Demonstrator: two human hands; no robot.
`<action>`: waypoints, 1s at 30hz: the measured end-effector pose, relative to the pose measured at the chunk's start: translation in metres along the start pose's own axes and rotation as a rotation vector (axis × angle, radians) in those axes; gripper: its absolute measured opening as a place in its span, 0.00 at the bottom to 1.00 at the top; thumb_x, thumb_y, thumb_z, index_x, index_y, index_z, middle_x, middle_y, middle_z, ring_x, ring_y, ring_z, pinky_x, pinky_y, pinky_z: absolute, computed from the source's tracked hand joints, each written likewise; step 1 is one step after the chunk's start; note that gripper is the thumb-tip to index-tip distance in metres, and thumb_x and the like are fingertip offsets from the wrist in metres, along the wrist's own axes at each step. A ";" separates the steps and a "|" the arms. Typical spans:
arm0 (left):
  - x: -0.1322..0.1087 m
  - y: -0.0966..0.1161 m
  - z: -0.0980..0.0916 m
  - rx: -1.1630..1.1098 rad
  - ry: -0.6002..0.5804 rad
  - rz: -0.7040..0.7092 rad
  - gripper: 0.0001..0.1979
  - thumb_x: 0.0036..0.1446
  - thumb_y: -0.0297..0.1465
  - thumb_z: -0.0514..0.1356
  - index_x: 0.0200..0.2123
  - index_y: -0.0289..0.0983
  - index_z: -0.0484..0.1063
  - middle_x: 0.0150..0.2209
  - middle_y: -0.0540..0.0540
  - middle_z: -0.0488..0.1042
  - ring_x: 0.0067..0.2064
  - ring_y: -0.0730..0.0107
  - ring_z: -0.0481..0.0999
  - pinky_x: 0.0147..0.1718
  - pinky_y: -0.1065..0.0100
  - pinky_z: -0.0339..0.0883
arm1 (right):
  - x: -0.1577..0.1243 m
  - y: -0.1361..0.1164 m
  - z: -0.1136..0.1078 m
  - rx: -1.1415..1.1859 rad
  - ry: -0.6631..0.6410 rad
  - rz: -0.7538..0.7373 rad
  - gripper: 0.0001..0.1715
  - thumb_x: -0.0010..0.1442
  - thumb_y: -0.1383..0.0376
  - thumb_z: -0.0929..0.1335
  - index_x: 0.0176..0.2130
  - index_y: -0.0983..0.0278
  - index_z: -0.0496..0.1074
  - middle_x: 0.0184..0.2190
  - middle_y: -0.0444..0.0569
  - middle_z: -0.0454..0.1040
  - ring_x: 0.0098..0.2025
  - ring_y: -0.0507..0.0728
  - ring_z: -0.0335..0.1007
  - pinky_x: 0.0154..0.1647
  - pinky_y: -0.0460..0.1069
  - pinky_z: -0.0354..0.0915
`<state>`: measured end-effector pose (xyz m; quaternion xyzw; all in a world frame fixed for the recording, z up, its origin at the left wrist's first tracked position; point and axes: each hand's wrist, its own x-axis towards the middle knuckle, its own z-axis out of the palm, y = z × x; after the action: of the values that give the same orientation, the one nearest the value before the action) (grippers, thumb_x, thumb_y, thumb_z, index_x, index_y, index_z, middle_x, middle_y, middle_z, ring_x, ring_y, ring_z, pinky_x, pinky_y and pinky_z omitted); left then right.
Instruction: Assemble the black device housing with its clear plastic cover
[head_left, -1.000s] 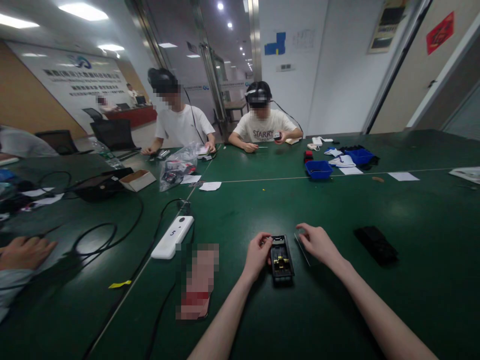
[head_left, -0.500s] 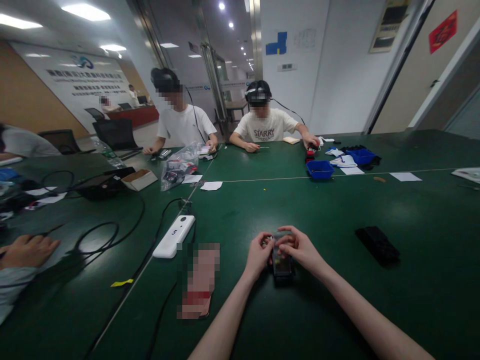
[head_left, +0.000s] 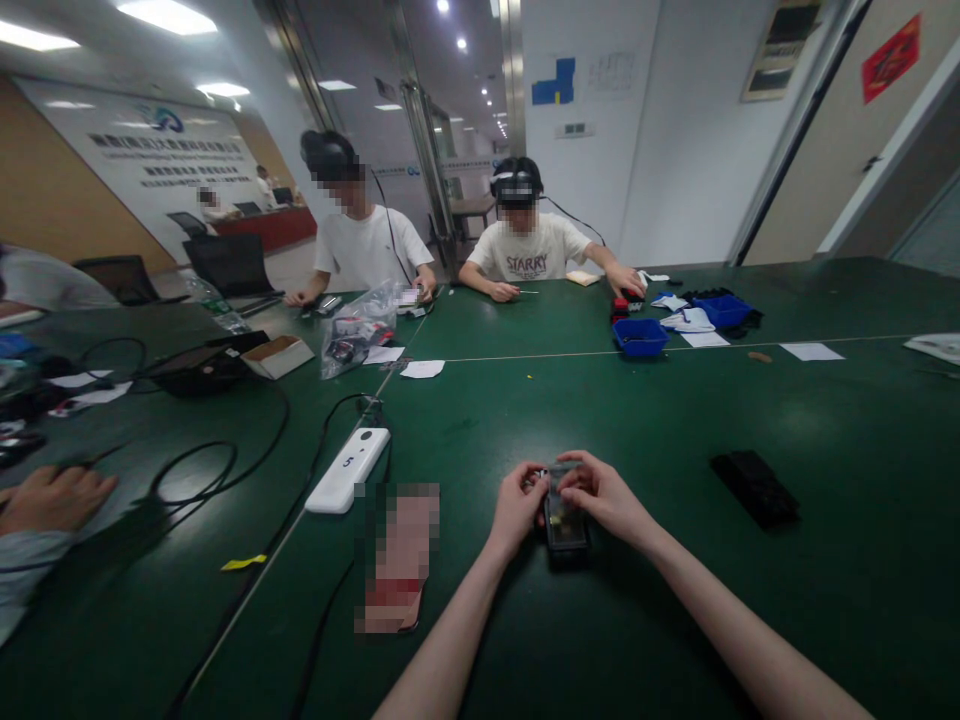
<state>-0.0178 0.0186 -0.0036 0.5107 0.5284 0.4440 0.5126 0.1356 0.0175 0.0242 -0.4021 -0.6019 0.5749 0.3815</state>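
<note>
A small black box with a see-through lid (head_left: 568, 527) lies on the green table in front of me, with something yellowish showing dimly inside. My left hand (head_left: 519, 502) grips its upper left edge, thumb and fingers closed together there. From the other side my right hand (head_left: 598, 488) has its bent fingers on the lid's upper right part, and it covers some of the far end. What exactly the fingertips pinch is too small to make out. Off to the right, apart from both hands, lies a black case-like object (head_left: 755, 487).
Left of my arms lie a pinkish blurred-out phone-like object (head_left: 405, 555), a white power bank marked 5 (head_left: 348, 470) and black cables. A co-worker's hand (head_left: 60, 497) rests at the left edge. Across the table two people sit near a plastic bag (head_left: 358, 330) and a blue tray (head_left: 640, 338).
Both hands stay at the box with almost the same hold; the right fingers have shifted slightly on the lid. The co-worker's hand at the left has moved a little left.
</note>
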 end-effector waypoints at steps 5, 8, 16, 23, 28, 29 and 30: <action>0.001 -0.001 0.000 -0.009 -0.006 0.009 0.12 0.49 0.36 0.58 0.35 0.34 0.67 0.25 0.52 0.68 0.17 0.80 0.65 0.12 0.78 0.56 | -0.001 -0.002 -0.002 -0.178 0.001 -0.081 0.20 0.52 0.69 0.65 0.46 0.62 0.63 0.29 0.43 0.71 0.32 0.51 0.68 0.34 0.48 0.63; 0.001 -0.001 0.000 -0.002 -0.004 0.012 0.12 0.49 0.36 0.58 0.34 0.34 0.67 0.24 0.53 0.67 0.16 0.80 0.64 0.12 0.77 0.56 | -0.001 -0.003 -0.005 -0.340 0.048 -0.128 0.20 0.51 0.68 0.66 0.46 0.62 0.65 0.35 0.46 0.70 0.37 0.53 0.66 0.37 0.49 0.62; 0.000 -0.001 -0.001 -0.007 -0.009 0.013 0.13 0.50 0.38 0.58 0.35 0.34 0.67 0.22 0.54 0.66 0.14 0.81 0.62 0.12 0.77 0.54 | 0.000 0.007 -0.008 -0.438 0.086 -0.191 0.20 0.50 0.69 0.66 0.45 0.61 0.66 0.47 0.51 0.66 0.52 0.58 0.60 0.54 0.55 0.55; -0.001 0.002 -0.001 -0.040 -0.016 -0.003 0.13 0.51 0.38 0.56 0.35 0.34 0.68 0.22 0.53 0.66 0.15 0.80 0.63 0.13 0.77 0.55 | 0.002 0.012 -0.009 -0.386 0.013 -0.094 0.21 0.50 0.69 0.67 0.46 0.64 0.65 0.45 0.52 0.70 0.48 0.57 0.65 0.51 0.55 0.59; 0.000 0.002 -0.002 -0.030 -0.012 0.018 0.15 0.48 0.40 0.58 0.33 0.33 0.69 0.23 0.53 0.66 0.18 0.79 0.64 0.15 0.76 0.57 | 0.002 0.013 -0.010 -0.337 0.013 -0.083 0.21 0.49 0.69 0.67 0.45 0.64 0.67 0.45 0.52 0.70 0.48 0.58 0.66 0.51 0.55 0.60; 0.000 0.001 -0.002 -0.008 -0.006 0.032 0.15 0.46 0.39 0.60 0.33 0.33 0.69 0.23 0.53 0.65 0.19 0.79 0.63 0.16 0.76 0.57 | 0.002 0.015 -0.010 -0.318 0.017 -0.078 0.22 0.49 0.69 0.67 0.46 0.64 0.67 0.46 0.52 0.70 0.48 0.58 0.66 0.51 0.55 0.60; 0.000 0.001 -0.002 0.012 0.000 0.043 0.15 0.44 0.38 0.62 0.33 0.33 0.70 0.23 0.53 0.65 0.19 0.79 0.63 0.17 0.76 0.57 | 0.003 0.016 -0.010 -0.294 0.024 -0.071 0.23 0.48 0.69 0.67 0.46 0.64 0.66 0.47 0.53 0.70 0.49 0.58 0.66 0.52 0.55 0.60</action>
<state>-0.0198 0.0190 -0.0027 0.5251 0.5199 0.4519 0.4998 0.1446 0.0241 0.0083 -0.4389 -0.6890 0.4617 0.3456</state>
